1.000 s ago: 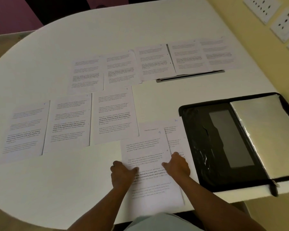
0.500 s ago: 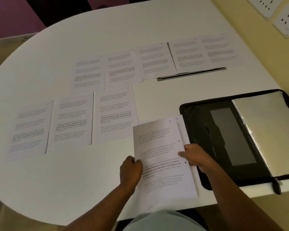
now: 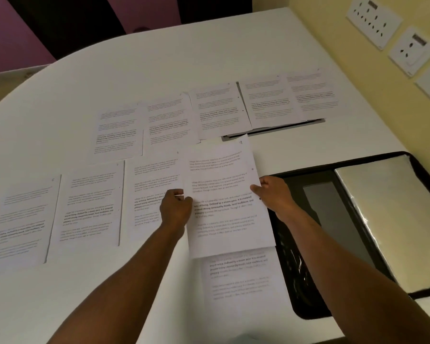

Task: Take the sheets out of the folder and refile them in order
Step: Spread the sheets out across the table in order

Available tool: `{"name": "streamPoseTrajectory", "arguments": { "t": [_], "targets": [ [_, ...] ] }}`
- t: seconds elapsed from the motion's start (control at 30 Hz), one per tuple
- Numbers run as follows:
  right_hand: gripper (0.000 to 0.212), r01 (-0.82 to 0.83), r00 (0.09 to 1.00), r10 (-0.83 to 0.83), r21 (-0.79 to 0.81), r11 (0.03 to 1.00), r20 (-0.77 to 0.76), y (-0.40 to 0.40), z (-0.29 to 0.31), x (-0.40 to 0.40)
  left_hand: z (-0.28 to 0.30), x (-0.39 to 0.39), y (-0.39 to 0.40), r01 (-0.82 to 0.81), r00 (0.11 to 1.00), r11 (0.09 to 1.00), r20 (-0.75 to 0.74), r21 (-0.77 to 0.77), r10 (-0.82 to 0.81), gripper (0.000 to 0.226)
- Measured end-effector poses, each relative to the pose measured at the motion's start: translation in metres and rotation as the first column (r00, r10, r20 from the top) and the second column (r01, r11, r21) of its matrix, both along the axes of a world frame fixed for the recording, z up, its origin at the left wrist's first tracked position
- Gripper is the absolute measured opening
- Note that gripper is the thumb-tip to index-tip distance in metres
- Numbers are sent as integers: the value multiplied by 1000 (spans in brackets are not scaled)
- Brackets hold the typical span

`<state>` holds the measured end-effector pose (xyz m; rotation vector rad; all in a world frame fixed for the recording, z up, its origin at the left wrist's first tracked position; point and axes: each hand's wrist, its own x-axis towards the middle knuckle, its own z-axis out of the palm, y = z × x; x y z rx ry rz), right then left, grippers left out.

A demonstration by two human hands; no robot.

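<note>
Between my two hands I held one printed sheet (image 3: 224, 194) by its side edges, my left hand (image 3: 175, 207) pinching the left edge and my right hand (image 3: 273, 194) pinching the right, its corner marked with a handwritten 9. Under its near end another sheet (image 3: 241, 276) lay flat on the white table (image 3: 159, 70), and just to the right the black folder (image 3: 333, 219) lay open. Further out, three sheets (image 3: 90, 209) sat side by side to my left, and a far row of five sheets (image 3: 216, 110) stretched across the table beyond them.
</note>
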<state>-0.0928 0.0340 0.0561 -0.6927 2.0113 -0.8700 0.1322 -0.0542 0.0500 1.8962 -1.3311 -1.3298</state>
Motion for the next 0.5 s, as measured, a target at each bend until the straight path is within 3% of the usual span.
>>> {"name": "streamPoseTrajectory", "arguments": {
  "t": [0.5],
  "targets": [
    [19,-49,992,59,94,994,-107,-132,-63,-45,-58,-53,-116,-22,988,999,155,24,18,22]
  ]
}}
